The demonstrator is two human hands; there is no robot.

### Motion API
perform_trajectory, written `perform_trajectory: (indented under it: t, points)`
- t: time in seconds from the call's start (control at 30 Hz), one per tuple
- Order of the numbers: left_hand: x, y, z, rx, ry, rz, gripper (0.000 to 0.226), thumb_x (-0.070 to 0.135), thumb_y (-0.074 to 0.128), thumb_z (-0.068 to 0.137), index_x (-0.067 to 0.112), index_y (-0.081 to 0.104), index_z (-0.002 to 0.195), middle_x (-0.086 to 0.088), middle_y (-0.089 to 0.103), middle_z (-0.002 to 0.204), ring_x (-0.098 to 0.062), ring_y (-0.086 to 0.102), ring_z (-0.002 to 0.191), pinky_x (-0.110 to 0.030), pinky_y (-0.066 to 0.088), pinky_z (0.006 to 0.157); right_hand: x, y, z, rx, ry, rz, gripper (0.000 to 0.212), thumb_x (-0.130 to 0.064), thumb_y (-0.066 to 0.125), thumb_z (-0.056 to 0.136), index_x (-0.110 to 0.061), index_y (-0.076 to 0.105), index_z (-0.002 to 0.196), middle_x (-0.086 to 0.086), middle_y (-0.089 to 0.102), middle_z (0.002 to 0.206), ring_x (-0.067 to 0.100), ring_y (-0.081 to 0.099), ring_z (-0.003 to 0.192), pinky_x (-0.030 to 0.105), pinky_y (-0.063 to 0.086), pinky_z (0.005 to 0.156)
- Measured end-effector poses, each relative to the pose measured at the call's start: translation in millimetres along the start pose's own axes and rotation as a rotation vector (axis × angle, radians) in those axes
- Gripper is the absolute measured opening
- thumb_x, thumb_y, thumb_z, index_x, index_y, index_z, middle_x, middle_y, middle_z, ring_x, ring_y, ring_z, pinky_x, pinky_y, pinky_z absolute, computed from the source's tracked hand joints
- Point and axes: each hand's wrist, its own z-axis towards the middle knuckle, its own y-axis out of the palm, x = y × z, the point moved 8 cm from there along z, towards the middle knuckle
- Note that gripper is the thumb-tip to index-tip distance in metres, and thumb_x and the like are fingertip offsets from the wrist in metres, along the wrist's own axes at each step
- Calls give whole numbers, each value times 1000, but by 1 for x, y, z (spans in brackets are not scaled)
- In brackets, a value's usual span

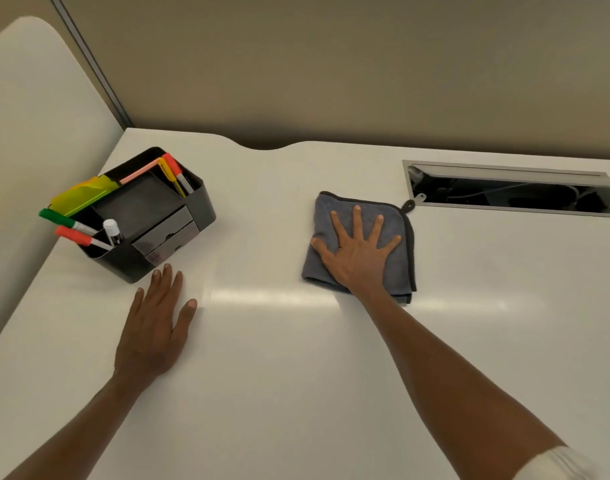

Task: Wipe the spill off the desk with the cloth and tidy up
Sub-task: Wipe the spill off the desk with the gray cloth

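The right hand [357, 252] presses flat, fingers spread, on the soft, light folded cloth [399, 268] near the desk's [296, 393] far edge; the left hand [154, 327] rests open.

Two bare forearms enter from the bottom of the frame, one from the lower left corner and one from the lower right. Neither the left hand [151, 327] nor the right hand [357, 252] wears a glove, ring, watch or bracelet; the wrists are uncovered. The fingernails are short and plain. The left forearm shows no clothing up to the frame's edge. At the lower right corner, the right arm meets the rolled or pushed-up edge of a white sleeve [556, 465], its fabric soft and slightly blurred.
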Motion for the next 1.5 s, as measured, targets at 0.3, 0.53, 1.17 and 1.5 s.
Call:
perform_trajectory:
  t: [0.3, 0.53, 1.17, 1.5]
  points:
    - [-1, -1, 0, 27, 1, -61, 70, 53, 13, 96, 16, 17, 154, 4, 8, 163, -7, 0, 150, -31, -2, 122, -119, 26, -46, -25, -220, 37, 78, -82, 11, 82, -48, 7, 152, -2, -1, 166, 43, -11, 149, 76, -12, 105]
    - [-6, 0, -1, 32, -29, -117, 67, 50, 13, 97, 16, 12, 155, 2, 10, 164, -7, 4, 150, -30, 0, 121, -166, 38, -119, -24, -433, 12, 66, -72, 18, 91, -47, 9, 152, -2, 0, 166, 41, -10, 149, 74, -9, 107]
    - [15, 2, -1, -6, 83, -176, 70, 49, 23, 95, 11, 19, 154, 4, 13, 163, -5, 7, 149, -29, 5, 121, 74, -3, -152, -52, 6, -58, 63, -73, 5, 90, -55, -8, 149, -12, -10, 165, 34, -13, 151, 72, -4, 112]
    - [27, 0, 58, -15, 153, -197, 69, 50, 25, 94, 14, 23, 153, 6, 18, 161, -3, 13, 148, -26, 11, 119, 64, -2, -103, -56, 4, -40, 65, -75, 0, 87, -55, -15, 147, -10, -16, 164, 34, -18, 150, 71, -7, 113]
